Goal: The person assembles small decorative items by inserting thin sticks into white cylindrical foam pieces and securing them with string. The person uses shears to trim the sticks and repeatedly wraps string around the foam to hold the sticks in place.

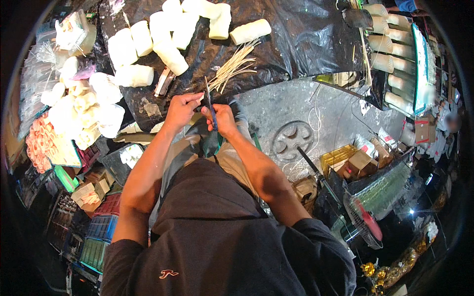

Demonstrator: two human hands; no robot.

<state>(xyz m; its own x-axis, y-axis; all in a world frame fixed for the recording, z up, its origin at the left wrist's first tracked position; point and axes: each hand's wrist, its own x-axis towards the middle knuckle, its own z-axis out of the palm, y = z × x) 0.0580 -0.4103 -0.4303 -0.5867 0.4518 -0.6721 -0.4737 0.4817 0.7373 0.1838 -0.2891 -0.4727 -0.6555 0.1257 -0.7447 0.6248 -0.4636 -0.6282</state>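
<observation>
Close to the near edge of a black-sheeted table [301, 44], my left hand [180, 112] pinches a small pale piece [200, 97] between thumb and fingertips; its kind is too small to make out. Beside it on the right, my right hand [222, 119] is closed round blue-handled scissors [209, 96], the blades pointing away from me and close to the pale piece. Just beyond the blades lies a loose bundle of thin, pale wick-like strands [234, 66]. Several cream wax-like cylinders [170, 56] stand and lie farther back on the left.
A small dark box-like object [164, 82] lies near the table edge. Bagged white pieces [81, 106] crowd the left. More pale cylinders [382, 44] line a rack at the far right. A fan [364, 219], cardboard boxes [359, 163] and a loose white cable [316, 111] occupy the right side.
</observation>
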